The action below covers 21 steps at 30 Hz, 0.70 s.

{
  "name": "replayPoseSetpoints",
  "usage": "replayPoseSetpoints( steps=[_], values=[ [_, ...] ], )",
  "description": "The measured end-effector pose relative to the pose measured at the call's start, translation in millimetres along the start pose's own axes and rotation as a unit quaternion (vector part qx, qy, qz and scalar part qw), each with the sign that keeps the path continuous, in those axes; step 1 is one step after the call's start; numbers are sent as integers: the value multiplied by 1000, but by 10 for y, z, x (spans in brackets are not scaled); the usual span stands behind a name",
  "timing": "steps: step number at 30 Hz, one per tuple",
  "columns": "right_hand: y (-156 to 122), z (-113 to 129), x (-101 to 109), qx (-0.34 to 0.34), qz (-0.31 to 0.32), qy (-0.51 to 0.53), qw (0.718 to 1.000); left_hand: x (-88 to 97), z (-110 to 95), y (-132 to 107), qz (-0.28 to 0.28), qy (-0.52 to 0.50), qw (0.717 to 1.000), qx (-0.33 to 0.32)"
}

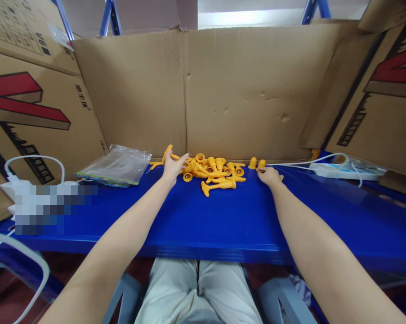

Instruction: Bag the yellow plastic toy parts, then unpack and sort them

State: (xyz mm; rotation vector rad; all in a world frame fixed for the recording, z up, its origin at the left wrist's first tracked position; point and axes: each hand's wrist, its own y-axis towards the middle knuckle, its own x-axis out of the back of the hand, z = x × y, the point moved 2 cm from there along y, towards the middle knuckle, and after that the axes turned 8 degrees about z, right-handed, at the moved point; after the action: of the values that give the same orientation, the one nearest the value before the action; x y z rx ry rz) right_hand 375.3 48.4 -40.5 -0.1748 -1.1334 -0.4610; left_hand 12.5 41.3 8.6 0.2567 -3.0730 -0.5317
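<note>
At the left end of a pile of yellow plastic parts (209,168), my left hand (171,167) is closed around a yellow T-handled piece (169,150) with a ribbed shaft. Its thumb and fingers hide part of that piece. Cone-shaped cups and more T-handled pieces make up the pile, and one T-handled piece with a cup on it (219,184) lies in front. To the right, my right hand (270,176) has its fingers closed at a small yellow cup (261,169), mostly hidden by them. Two yellow cups (252,163) stand upright just behind that hand.
The blue table (206,225) is backed by a tall cardboard sheet (243,90). Clear plastic bags (118,163) lie left of the pile. A white power strip (347,171) with cables sits on the right. Printed cardboard boxes (30,103) flank both sides.
</note>
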Motion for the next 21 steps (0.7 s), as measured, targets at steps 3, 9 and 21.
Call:
replayPoseSetpoints(
  steps=[3,9,21],
  values=[
    [33,-4,-4,-16,15,-7,1000,13,36,35,-18,-26,999,22],
    [162,-1,-39,-10,32,-26,999,-7,67,43,-21,-67,997,35],
    [353,15,-152,54,68,-71,994,65,155,151,-4,26,998,-54]
  ],
)
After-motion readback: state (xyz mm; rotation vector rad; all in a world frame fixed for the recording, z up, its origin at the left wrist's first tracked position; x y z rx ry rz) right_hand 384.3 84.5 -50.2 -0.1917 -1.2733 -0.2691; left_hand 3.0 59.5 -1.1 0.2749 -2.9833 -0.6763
